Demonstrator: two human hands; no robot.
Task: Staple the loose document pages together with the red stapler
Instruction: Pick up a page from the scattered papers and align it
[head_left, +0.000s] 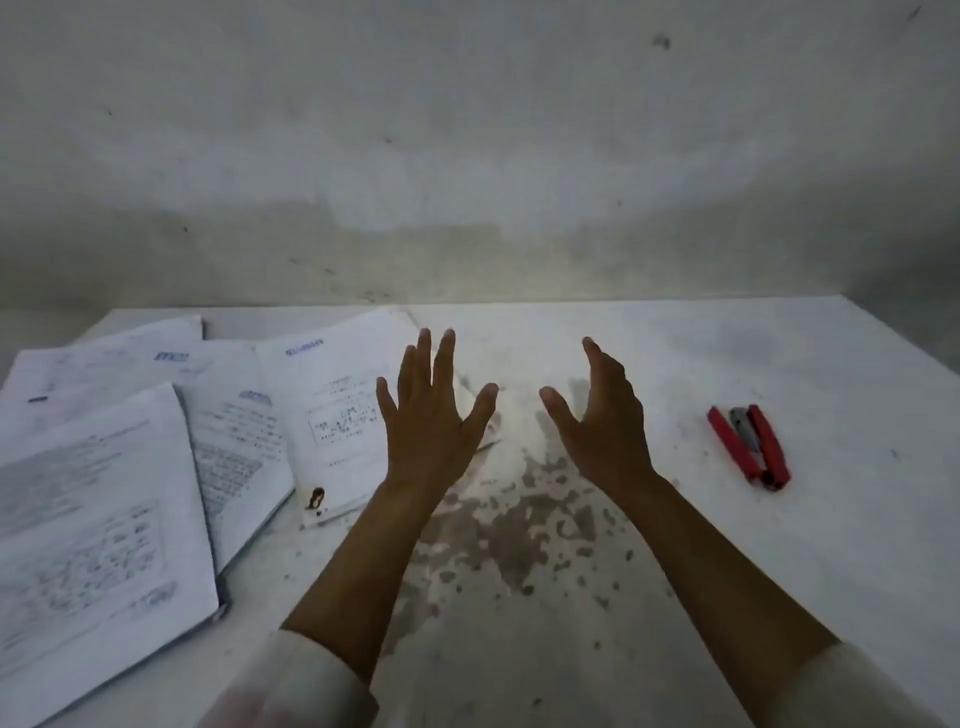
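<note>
Several printed document sets lie overlapping on the left of the white table (675, 571): a thick stack (88, 519) at the near left, a middle set (239, 447), and a sheet with a dark stain (337, 415) nearest the centre. The red stapler (750, 447) lies hinged open on the right side. My left hand (431, 415) hovers with fingers spread above the right edge of the stained sheet and holds nothing. My right hand (602, 421) is raised over the table's middle, fingers relaxed and empty, well left of the stapler.
A stained grey wall (467, 156) rises straight behind the table's far edge. The tabletop has a worn, mottled patch (509, 540) between my forearms. More sheets (104, 353) lie at the far left corner. White sleeves cover both forearms near the bottom edge.
</note>
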